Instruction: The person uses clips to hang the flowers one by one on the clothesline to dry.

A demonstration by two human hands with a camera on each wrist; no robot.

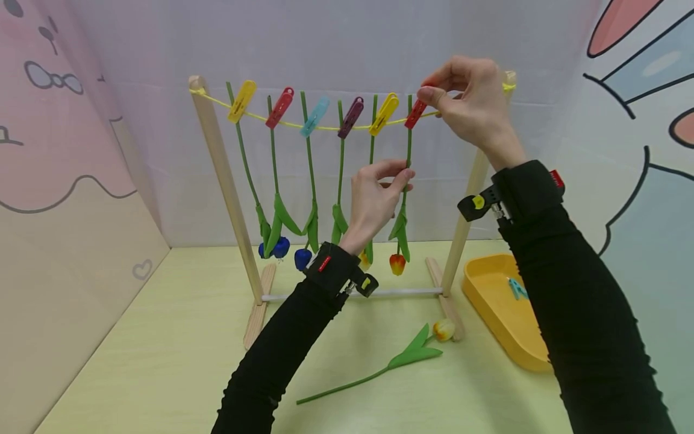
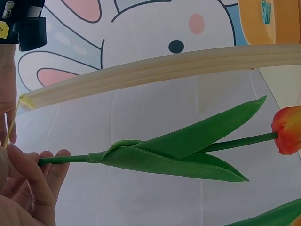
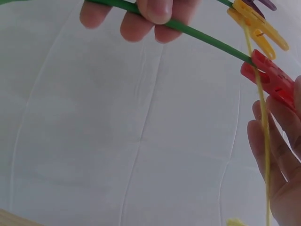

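Observation:
My left hand (image 1: 374, 199) pinches the green stem of an artificial tulip (image 1: 397, 264), which hangs head down with a red-orange bloom. Its leaves and bloom (image 2: 287, 131) fill much of the left wrist view. Higher up, my right hand (image 1: 474, 105) pinches a red clothespin (image 1: 416, 113) between thumb and fingers. In the right wrist view that clothespin (image 3: 272, 77) sits at the yellow string (image 3: 266, 165), its jaws at the stem. Several more tulips hang along the string to the left, under yellow, red, light blue and purple clothespins.
The string spans two wooden posts (image 1: 225, 181) joined by a white bar (image 1: 401, 292). A yellow-orange tulip (image 1: 414, 352) lies on the table in front. At the right stands a yellow tray (image 1: 488, 301) with a teal clothespin (image 1: 517, 289) in it.

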